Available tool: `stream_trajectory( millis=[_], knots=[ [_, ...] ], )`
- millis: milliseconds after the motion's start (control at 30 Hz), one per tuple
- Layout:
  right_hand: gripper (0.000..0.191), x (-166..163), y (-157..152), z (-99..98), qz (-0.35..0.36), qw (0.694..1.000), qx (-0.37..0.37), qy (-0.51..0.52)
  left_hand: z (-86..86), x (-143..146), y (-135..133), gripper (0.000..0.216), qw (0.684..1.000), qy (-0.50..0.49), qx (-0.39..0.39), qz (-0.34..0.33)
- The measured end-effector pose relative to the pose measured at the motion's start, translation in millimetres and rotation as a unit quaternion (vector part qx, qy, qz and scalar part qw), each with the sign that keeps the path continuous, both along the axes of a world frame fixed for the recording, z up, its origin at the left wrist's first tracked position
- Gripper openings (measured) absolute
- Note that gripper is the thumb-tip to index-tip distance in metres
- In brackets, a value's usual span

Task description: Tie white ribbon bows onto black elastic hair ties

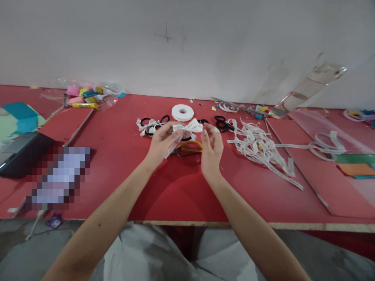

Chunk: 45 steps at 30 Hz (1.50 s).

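A white printed ribbon bow (191, 126) is held between my two hands above the red table. My left hand (160, 141) pinches its left side, and a ribbon tail hangs down below those fingers. My right hand (212, 143) has thumb and fingers closed on the bow's right end. Just beneath lie scissors with yellow handles (190, 146), partly hidden by the hands and ribbon. Behind my left hand are black hair ties with white ribbon bows (150, 125). Plain black hair ties (221, 123) sit beyond my right hand.
A white ribbon roll (182, 112) lies behind the hands. Loose printed ribbon (254, 142) is heaped to the right. A clear bottle (307, 91) leans against the wall. At left are a blurred-out phone (63, 175) and a plastic bag of colourful pieces (84, 95).
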State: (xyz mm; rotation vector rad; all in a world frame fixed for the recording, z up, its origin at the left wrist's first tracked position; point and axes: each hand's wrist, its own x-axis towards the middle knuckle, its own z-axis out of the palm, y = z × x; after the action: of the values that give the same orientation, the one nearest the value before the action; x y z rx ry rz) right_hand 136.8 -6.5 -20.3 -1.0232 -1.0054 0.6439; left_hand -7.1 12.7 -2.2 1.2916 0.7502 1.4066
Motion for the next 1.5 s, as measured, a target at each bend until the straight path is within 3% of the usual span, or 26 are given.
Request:
stream_trajectory(
  millis=[100,433,767,1033,1200,1333,1500],
  knots=[
    [0.020,-2.4,-3.6,-0.6,0.073,0.997,-0.004,0.001,2.3,1.3,-5.5,0.023,0.997,0.056,0.001,-0.043],
    [0.019,-3.8,-2.8,0.7,0.162,0.986,-0.039,0.002,2.2,-5.5,-0.2,0.024,0.996,0.089,0.001,-0.020],
    [0.017,-0.4,9.6,-7.4,0.154,0.976,-0.060,0.138,-6.2,-2.2,5.5,0.022,0.993,0.008,-0.100,-0.056],
    [0.016,-1.5,7.9,-4.6,0.182,0.966,-0.075,0.166,-1.4,-1.9,3.8,0.028,0.992,0.058,-0.039,-0.102],
    [0.019,-5.8,5.1,-9.1,0.182,0.972,-0.049,0.137,-1.2,-1.3,1.8,0.026,0.995,0.061,0.002,-0.076],
    [0.030,-5.5,3.3,-7.4,0.174,0.976,-0.075,0.109,-2.7,-3.3,4.5,0.024,0.999,0.004,-0.026,-0.029],
    [0.026,-3.7,2.1,-4.0,0.181,0.976,-0.096,0.078,-6.0,-10.5,14.3,0.022,0.995,-0.068,-0.056,0.039]
  ],
)
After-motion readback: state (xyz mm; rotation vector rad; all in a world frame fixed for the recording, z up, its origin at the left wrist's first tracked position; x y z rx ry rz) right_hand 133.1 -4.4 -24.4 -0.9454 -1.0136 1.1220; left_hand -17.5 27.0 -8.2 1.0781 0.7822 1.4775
